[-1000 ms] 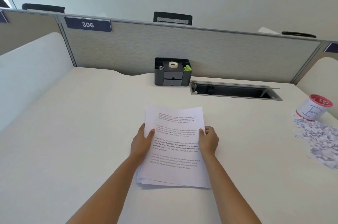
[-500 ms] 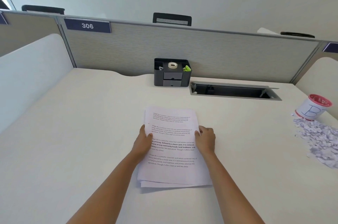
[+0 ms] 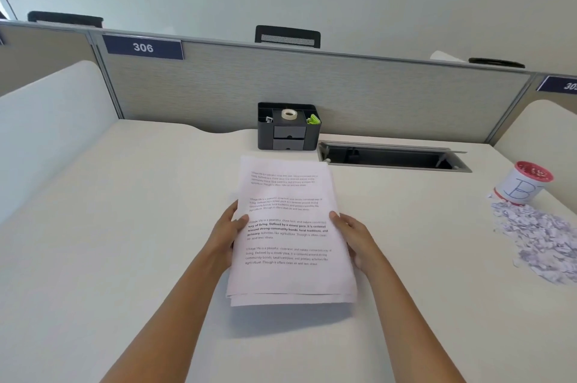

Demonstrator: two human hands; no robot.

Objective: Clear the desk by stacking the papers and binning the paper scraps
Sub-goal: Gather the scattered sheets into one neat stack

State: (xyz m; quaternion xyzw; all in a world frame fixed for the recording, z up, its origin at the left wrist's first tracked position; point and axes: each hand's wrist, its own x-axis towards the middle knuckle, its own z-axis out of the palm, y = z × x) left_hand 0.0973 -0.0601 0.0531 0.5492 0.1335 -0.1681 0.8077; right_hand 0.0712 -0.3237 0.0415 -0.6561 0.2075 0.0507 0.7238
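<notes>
Looking down from head height at a wide white desk (image 3: 109,257) closed in at the back by a grey partition (image 3: 312,92) that carries a dark label reading 306 (image 3: 143,47). Near the desk's middle, two bare forearms reach forward to a stack of papers (image 3: 287,279) printed with paragraphs of text. The stack is lifted a little off the desk, with a shadow beneath its near edge. The left hand (image 3: 226,232) grips the stack's left edge, thumb on top of the page; the right hand (image 3: 354,234) grips the right edge the same way. At the far right, a loose pile of scraps (image 3: 540,236) lies spread over the desk, running to the picture's edge. Set into the desk behind the papers is a long dark cable slot (image 3: 393,157) with its flap raised. Just left of the slot, against the partition, stands a black organizer (image 3: 285,128) with two small drawers. Touching the far end of the scraps stands a white cup (image 3: 521,184) with a red rim, marked with a blue letter B. On the organizer rests a roll of tape (image 3: 289,114), with something bright green (image 3: 313,120) beside it.
</notes>
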